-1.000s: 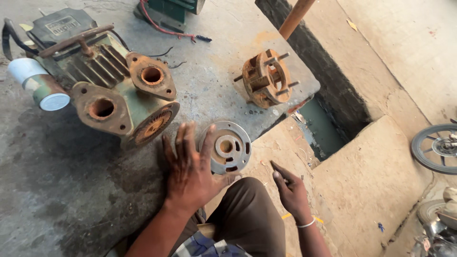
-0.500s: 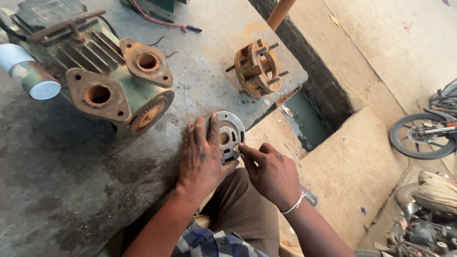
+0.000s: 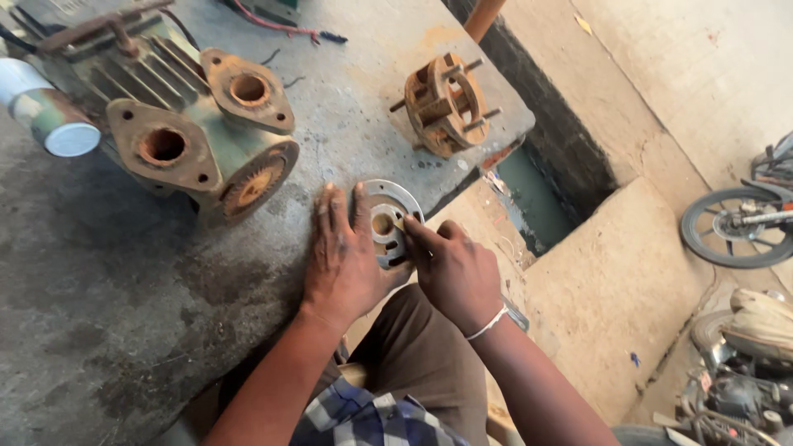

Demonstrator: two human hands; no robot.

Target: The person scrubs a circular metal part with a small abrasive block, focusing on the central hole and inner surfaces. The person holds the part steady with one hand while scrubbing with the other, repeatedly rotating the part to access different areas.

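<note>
Nearby, a rusty green pump (image 3: 178, 136) is sitting on the concrete slab (image 3: 124, 314). Left hand (image 3: 347, 260) is pressing flat, fingers together, on the round metal plate (image 3: 388, 221) at the slab's edge; right hand (image 3: 454, 272) is pinching its rim.

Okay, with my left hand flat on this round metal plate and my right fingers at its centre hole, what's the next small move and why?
Probably keep the left hand pressing the round plate down and work the right hand fingertips around the centre hole. The plate lies close to the concrete slab's edge, so it could slide off if released.
</note>
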